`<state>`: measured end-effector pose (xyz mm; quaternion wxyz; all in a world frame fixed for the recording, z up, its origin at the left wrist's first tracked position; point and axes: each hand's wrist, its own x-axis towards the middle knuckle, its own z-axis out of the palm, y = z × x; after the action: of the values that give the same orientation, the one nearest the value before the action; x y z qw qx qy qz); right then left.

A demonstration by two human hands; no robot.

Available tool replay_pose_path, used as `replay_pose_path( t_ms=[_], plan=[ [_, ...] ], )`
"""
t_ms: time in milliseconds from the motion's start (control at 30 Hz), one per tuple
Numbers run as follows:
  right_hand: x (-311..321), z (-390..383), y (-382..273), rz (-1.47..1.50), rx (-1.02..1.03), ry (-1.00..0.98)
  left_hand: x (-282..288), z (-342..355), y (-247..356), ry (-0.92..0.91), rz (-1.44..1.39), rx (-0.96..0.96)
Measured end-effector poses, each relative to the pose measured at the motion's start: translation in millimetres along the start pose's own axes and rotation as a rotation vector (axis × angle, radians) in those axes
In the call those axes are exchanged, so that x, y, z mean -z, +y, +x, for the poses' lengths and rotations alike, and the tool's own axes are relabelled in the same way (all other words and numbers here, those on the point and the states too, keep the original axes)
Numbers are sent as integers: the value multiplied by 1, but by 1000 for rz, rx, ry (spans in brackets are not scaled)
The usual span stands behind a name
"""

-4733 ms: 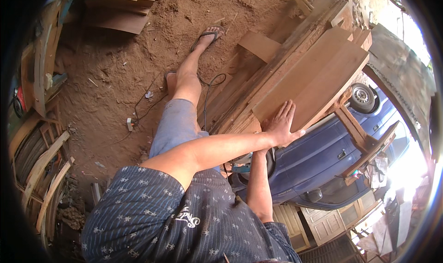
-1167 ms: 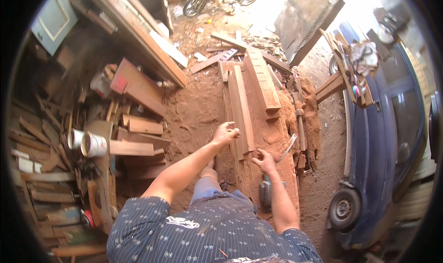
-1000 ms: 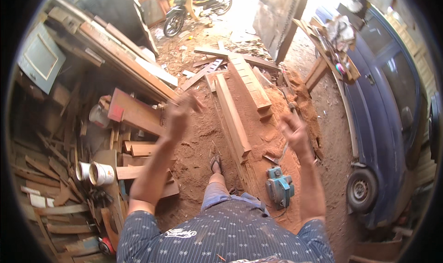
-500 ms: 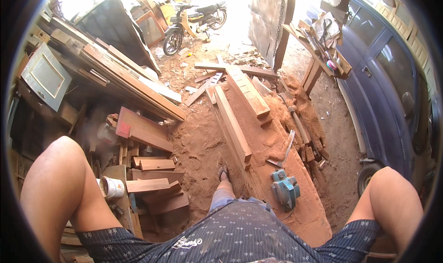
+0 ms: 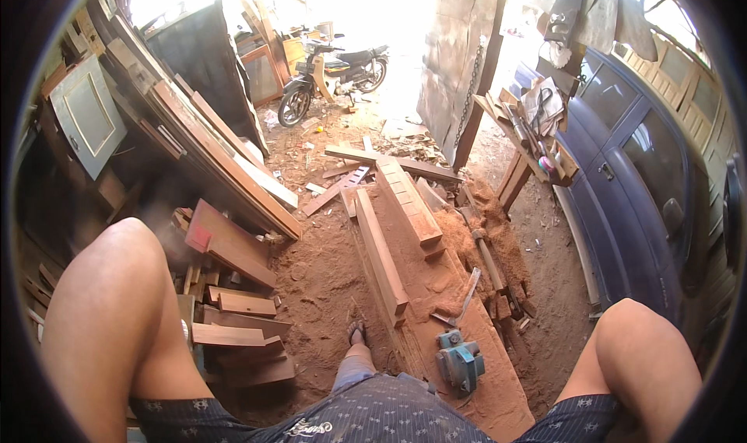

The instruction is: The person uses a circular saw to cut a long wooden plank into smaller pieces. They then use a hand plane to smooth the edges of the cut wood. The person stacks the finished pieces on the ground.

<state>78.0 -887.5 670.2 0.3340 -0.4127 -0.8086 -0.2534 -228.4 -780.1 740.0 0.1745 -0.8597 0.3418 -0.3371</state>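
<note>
Neither of my hands is in view. Only my bare left upper arm and right upper arm show, raised at the lower corners with the elbows up. Between them lies a long wooden work surface covered in reddish sawdust. Long planks lie along it, one stepped block further back. A teal electric planer rests at its near end, a hammer and a narrow blade-like tool just beyond. My sandalled foot stands on the dirt beside the planks.
Short wood offcuts are piled at the left, below long boards leaning on the wall. A blue car fills the right side. A trestle with tools stands by it. A motorcycle is parked at the back.
My hands left the planks and rose out of view. Both arms now stand lifted at the sides. The view has tipped up toward the motorcycle and doorway.
</note>
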Motion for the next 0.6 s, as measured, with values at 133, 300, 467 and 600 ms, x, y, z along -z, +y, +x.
replay_pose_path(
  t_ms=[133, 300, 467, 600],
  plan=[
    [-6, 10, 7, 20, 28, -5, 1, -3, 0, -28, 17, -14],
    [-4, 6, 5, -2, 17, -1, 1, -2, -3, -30, 13, -38],
    [-3, 2, 6, -3, -20, -20, 0, -7, -9, -2, -24, -15],
    [-4, 4, 7, -6, -15, -33, 1, -8, -12, 4, -15, -28]
  ],
)
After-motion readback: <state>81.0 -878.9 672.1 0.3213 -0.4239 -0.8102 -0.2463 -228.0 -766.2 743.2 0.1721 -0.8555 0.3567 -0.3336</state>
